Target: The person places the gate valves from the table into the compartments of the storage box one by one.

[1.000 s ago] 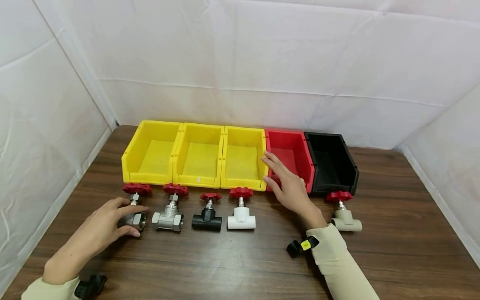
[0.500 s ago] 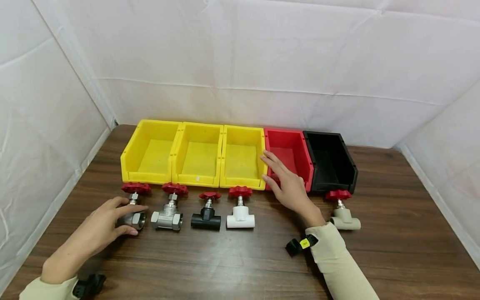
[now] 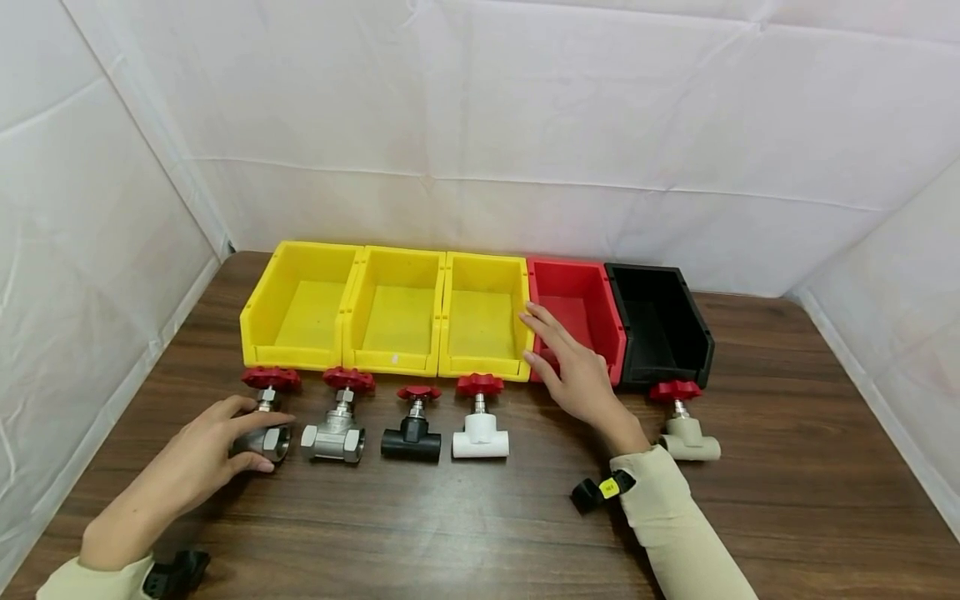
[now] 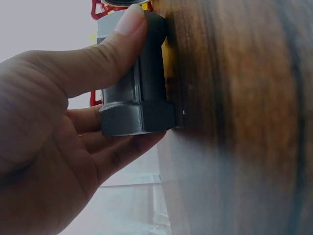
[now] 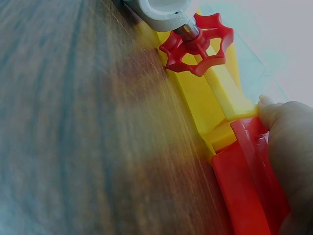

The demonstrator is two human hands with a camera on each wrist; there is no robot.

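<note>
At the left end of a row of valves, my left hand [image 3: 202, 450] holds a metal gate valve [image 3: 273, 443] with a red handwheel. In the left wrist view, the thumb lies along one side of the valve body [image 4: 139, 117] and the fingers are behind it. My right hand [image 3: 577, 375] lies over the front of a red bin [image 3: 615, 333], fingers loosely extended. Its fingertips are at the wall shared with the third yellow bin [image 3: 486, 367]. The right wrist view shows only part of this hand [image 5: 293, 152] beside the bin rims.
Right of the held valve stand a second metal valve [image 3: 333, 437], a black valve [image 3: 411, 442] and a white valve [image 3: 480, 440]. A beige valve [image 3: 688, 442] is farther right, before a black bin [image 3: 707, 354]. Two more yellow bins [image 3: 292, 357] continue the row leftward on the wooden table [image 3: 450, 533].
</note>
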